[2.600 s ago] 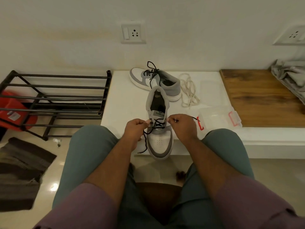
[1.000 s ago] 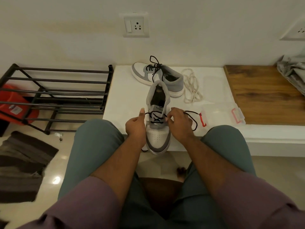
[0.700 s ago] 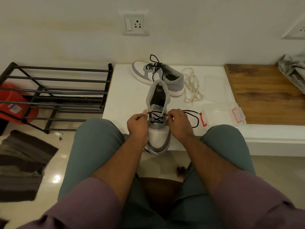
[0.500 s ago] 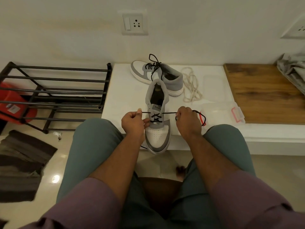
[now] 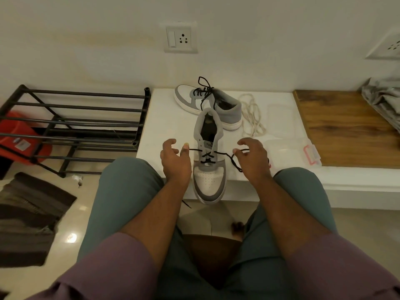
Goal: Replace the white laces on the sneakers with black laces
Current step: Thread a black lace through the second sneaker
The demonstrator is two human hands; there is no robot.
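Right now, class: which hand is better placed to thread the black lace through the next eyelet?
Probably the left hand: its thumb touches the taut black lace beside the near grey-and-white sneaker.

Mauve sleeves (image 5: 121,256), teal trousers (image 5: 121,191)

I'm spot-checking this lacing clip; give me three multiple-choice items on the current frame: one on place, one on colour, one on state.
1. Where does the loose white lace lie?
A. on the shoe rack
B. on the white ledge, right of the far sneaker
C. on the floor mat

2. The lace in the near sneaker is:
A. black
B. white
C. red

3. The far sneaker is:
A. unlaced
B. laced in black
C. laced in white

Key: 1 B, it lies beside the far sneaker's heel on the ledge; 2 A, black crossings show below the tongue; 3 B, black lace runs through its eyelets.
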